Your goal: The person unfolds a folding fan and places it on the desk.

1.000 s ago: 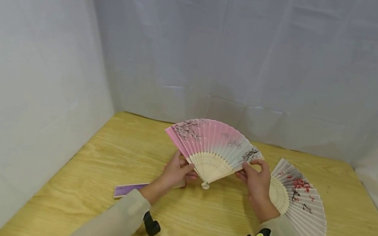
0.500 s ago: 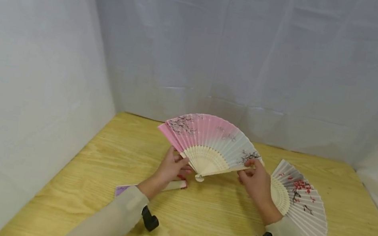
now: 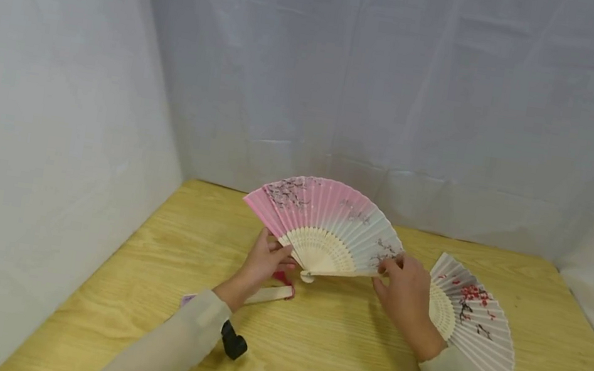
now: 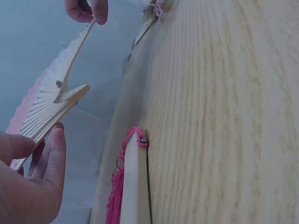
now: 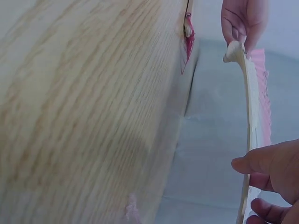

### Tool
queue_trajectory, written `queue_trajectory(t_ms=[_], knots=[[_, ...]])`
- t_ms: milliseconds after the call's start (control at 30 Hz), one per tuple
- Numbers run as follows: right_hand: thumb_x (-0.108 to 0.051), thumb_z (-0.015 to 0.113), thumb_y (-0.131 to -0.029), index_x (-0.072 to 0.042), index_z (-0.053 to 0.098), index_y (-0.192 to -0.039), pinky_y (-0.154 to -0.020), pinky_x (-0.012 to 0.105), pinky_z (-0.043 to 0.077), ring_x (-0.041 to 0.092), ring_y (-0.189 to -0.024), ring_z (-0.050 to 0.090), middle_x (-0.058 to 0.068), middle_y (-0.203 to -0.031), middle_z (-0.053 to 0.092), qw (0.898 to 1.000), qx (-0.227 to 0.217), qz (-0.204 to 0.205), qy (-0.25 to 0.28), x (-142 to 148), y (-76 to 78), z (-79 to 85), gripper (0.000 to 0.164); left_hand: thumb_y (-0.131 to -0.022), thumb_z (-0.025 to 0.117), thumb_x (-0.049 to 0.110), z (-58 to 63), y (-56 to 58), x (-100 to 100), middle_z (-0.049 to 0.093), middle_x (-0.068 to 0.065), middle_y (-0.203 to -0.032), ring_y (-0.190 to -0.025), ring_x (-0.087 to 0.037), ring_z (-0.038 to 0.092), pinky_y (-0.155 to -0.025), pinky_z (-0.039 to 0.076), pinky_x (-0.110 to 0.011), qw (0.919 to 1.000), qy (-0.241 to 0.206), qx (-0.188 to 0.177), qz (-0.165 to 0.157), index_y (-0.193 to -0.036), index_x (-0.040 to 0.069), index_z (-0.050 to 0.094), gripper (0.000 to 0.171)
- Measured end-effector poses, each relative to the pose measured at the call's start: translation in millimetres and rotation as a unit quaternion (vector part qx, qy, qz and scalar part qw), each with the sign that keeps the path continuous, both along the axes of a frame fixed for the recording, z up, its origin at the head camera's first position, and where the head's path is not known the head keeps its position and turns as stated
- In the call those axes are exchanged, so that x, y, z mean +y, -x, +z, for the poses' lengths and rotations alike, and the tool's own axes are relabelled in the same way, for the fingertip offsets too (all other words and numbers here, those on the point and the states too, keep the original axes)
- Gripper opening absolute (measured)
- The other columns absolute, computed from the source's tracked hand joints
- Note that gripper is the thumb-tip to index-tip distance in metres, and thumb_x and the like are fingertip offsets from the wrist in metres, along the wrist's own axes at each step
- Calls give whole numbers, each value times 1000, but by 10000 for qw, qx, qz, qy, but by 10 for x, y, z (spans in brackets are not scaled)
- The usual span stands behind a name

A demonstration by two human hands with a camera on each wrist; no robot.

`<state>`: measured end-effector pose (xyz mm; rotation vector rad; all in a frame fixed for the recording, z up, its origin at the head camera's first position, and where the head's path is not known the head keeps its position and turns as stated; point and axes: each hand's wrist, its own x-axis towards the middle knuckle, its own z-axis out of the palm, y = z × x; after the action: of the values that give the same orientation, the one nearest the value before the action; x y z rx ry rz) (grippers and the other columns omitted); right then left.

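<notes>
Fingers point(image 4: 56, 156) of left hand point(image 3: 260, 264) and right hand point(image 3: 406, 293) pinched the pink fan point(image 3: 324, 211) at 8 and 4 o'clock, above the surface point(image 3: 319, 353); overspreading could've torn pleats point(image 3: 367, 230) or strained the pivot point(image 4: 59, 84).

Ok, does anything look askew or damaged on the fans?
No obvious damage. One oddity: on the pink fan, the outer panel above the left hand steps out of line with neighbouring pleats, perhaps not fully spread. What shows of the red-blossom fan looks even.

Pink fan point(image 5: 252, 107) cropped below in right-wrist view, purple fan point(image 3: 270, 294) partly behind left forearm point(image 3: 173, 339)
</notes>
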<state>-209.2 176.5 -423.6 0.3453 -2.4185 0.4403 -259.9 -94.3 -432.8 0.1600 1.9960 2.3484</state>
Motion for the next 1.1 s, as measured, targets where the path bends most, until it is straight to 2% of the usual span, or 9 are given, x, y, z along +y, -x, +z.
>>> queue_trajectory(t_ms=[100,167,400,467,600,733,833,933,1100], knots=[[-7,86,-69,-10,59,-73,-63,45,40,30,-74,49,9,-80,54,9995,31,104,-292,-16,2,17,27,-98,50,-5,-40,43,-23,63,-24,-101,-70,-18,66,-66,58,-29,9999,-50,-88,19,-131,0,30,38],[-8,85,-69,-9,58,-73,-61,42,42,28,-71,51,7,-76,53,9987,-11,162,-478,-19,-15,33,27,-98,50,-5,-24,70,-25,63,-22,-97,-69,-18,65,-66,58,-30,10000,-9,-75,17,-131,1,31,38],[-11,81,-76,-10,57,-76,-52,33,42,18,-60,46,1,-69,49,9916,-892,183,-923,-69,-91,88,23,-97,51,-5,56,112,-44,62,-21,-97,-70,-19,64,-76,58,-42,9998,151,-121,106,-130,-1,33,38],[-11,80,-77,-10,56,-75,-51,31,40,17,-59,43,0,-67,47,9908,-968,218,-922,-80,-115,91,25,-97,51,-5,64,126,-43,62,-21,-97,-70,-19,64,-75,58,-39,9997,141,-165,116,-130,0,33,38],[-9,81,-75,-11,51,-72,-47,28,36,14,-57,40,-2,-64,44,9915,-795,410,-944,-111,-180,94,30,-97,52,-5,61,173,-32,61,-17,-93,-69,-19,63,-68,58,-32,9996,86,-192,194,-129,0,34,36],[-8,78,-79,-13,48,-71,-44,29,33,16,-54,41,-1,-64,43,9856,-1190,408,-1131,-174,-286,119,32,-96,53,-7,65,217,7,60,-13,-88,-68,-19,62,-68,58,-32,9994,114,-96,324,-127,-1,38,35],[-8,75,-82,-13,48,-71,-42,31,33,18,-52,43,0,-63,43,9797,-1429,243,-1387,-220,-338,114,30,-95,54,-7,88,257,47,60,-10,-83,-67,-19,62,-71,58,-38,9987,337,-20,374,-126,-1,41,34],[-7,72,-82,-12,49,-71,-42,33,35,20,-51,46,2,-62,45,9772,-1429,227,-1553,-265,-378,90,26,-95,56,-5,118,304,88,60,-10,-82,-70,-24,64,-76,57,-45,9970,675,69,383,-126,-2,44,33],[-5,70,-81,-10,52,-78,-43,36,40,22,-52,50,4,-64,51,9699,-1614,525,-1746,-369,-461,29,19,-94,59,-3,167,342,138,62,-12,-85,-79,-28,64,-81,54,-49,9916,1233,161,368,-125,-1,47,33]])
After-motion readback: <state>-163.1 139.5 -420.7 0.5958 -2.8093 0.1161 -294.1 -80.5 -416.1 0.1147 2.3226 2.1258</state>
